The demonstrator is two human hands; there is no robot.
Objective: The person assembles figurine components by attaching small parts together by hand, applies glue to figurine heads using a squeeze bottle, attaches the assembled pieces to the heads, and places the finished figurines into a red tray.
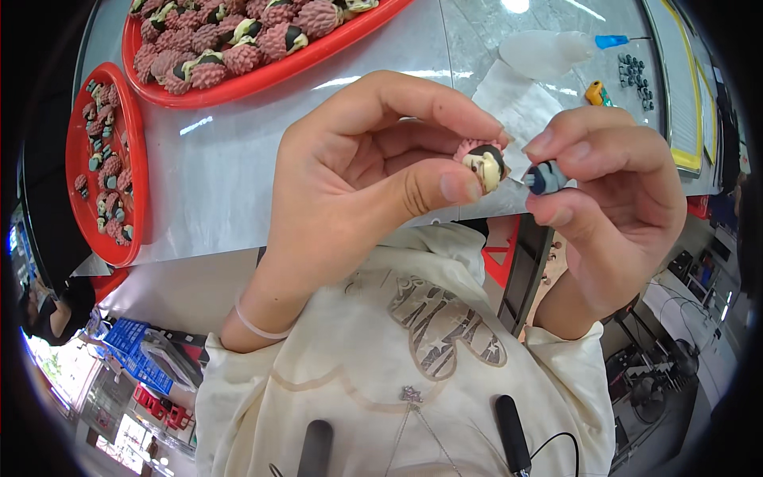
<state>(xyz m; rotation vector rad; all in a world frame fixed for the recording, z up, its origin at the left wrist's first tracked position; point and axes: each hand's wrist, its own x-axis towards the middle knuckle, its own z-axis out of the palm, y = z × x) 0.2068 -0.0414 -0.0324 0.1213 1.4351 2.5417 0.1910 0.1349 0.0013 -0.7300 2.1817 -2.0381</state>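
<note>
My left hand [334,191] pinches a small figurine head [488,170] between thumb and fingertips. The head has ridged pink and black parts and a cream-coloured side. Close to its right, my right hand [624,179] grips a tiny dark blue and grey figurine part [547,178] between thumb and fingers. A narrow gap separates the two pieces, both held up near the table's front edge. The fingertips cover some of each piece.
A large red tray [238,97] holds many pink figurine heads; a smaller red tray [140,183] at left holds mixed pieces. At right are a translucent bottle [544,54] with a blue needle tip [610,41], white paper [517,99], a yellow-orange object [596,94] and several small grey parts [633,73].
</note>
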